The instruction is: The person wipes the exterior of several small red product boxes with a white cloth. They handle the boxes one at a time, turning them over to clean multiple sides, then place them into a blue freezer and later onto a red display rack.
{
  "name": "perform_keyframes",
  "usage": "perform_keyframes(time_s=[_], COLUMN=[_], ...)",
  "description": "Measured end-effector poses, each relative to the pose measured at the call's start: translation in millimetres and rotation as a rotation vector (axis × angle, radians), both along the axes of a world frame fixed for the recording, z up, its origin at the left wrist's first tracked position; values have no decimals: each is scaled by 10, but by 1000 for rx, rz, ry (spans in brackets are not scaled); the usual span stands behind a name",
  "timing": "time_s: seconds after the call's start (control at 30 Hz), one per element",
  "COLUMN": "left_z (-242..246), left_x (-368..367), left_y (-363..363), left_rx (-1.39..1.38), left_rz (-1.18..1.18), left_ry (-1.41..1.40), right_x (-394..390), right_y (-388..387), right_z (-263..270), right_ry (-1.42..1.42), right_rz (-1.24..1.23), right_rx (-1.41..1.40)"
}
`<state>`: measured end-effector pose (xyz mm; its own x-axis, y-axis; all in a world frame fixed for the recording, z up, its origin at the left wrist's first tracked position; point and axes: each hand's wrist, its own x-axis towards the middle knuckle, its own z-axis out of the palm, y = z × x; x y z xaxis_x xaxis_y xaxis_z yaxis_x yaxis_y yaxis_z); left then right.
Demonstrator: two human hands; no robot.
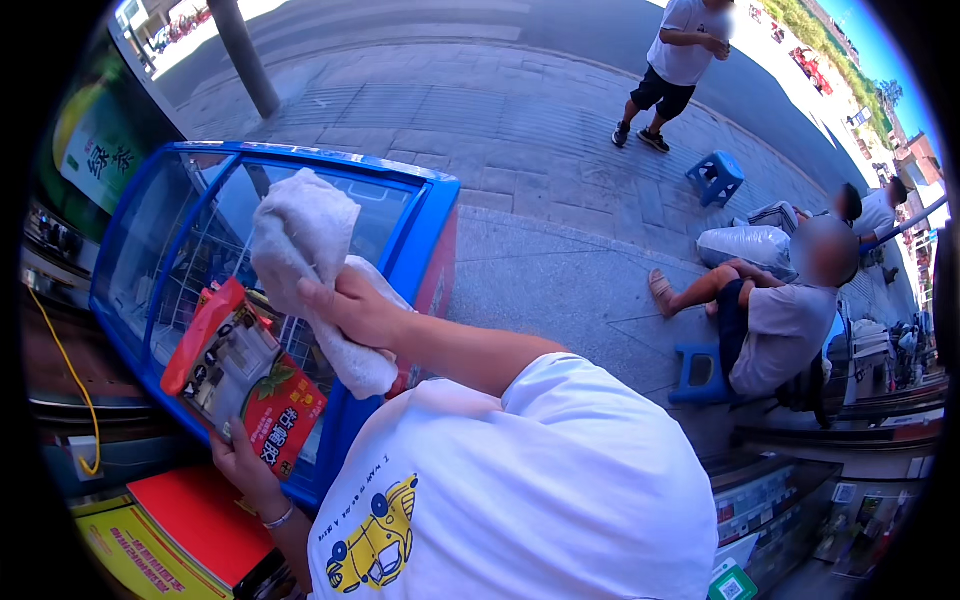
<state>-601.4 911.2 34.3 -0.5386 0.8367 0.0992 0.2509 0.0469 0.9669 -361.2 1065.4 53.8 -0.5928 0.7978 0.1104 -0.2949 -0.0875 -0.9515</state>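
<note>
My right hand [358, 306] grips a bunched white terry cloth [306, 232], part of which hangs below the fist. In my left hand [251, 461], which has a bracelet at the wrist, is a flat red printed packet [289, 409]. The packet bears writing and a picture of green leaves; its dark, glossy part reflects light. Both hands are above a blue-framed chest freezer [424, 240] with a glass top. Wire baskets [229, 255] show through the glass, though the cloth and packet hide much of what they hold. The cloth and the packet are close together.
A red flat sheet [202, 521] and a yellow printed box [150, 551] lie beside my left forearm. A yellow cord [66, 360] hangs at the left. One person stands on the pavement; others sit at the right near a blue plastic stool [716, 178] and a filled white sack [746, 251].
</note>
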Motion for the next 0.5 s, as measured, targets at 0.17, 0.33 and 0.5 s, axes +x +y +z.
perform_keyframes(time_s=[0.17,0.33,0.5], left_z=[-382,94,-25], left_x=[512,648,525], left_y=[103,51,-70], left_rx=[115,-33,19], left_rz=[-315,-344,-219], left_ry=[242,226,9], right_x=[-457,-392,-320], right_y=[-393,-181,187], right_z=[-55,-171,-534], right_ry=[-166,-343,-319], right_rz=[-215,-247,-307], right_rx=[1081,1117,805])
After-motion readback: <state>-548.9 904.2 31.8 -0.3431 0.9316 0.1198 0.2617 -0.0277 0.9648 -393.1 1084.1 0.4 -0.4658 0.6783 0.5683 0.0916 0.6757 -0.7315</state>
